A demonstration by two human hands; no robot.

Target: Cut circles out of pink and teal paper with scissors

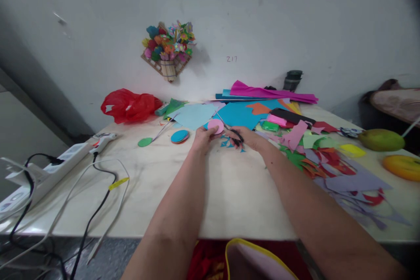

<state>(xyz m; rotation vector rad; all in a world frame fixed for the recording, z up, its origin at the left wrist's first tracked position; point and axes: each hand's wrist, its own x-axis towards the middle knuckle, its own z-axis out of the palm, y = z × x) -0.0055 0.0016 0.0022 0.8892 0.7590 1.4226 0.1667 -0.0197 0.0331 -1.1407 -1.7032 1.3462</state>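
Note:
Between thumb and fingers, my left hand (pixel 204 136) pinches a pink paper circle (pixel 215 126) above the table. Black-handled scissors (pixel 236 136) are gripped in my right hand (pixel 245 136), their blades pointing up and left beside the circle's right edge. Small blue paper scraps (pixel 226 142) lie beneath the scissors. To the left of my left hand sits a stack of round paper pieces (pixel 180 136), blue on top. Further left is a green paper circle (pixel 145 141) with a thin pale strip running from it.
Behind my hands lie light blue (pixel 193 114) and darker blue paper sheets (pixel 238 115). Mixed paper offcuts (pixel 341 170) and a mango-like fruit (pixel 381 139) are at right. A red plastic bag (pixel 131 106) stands back left; a power strip (pixel 62 170) with cables occupies the left edge.

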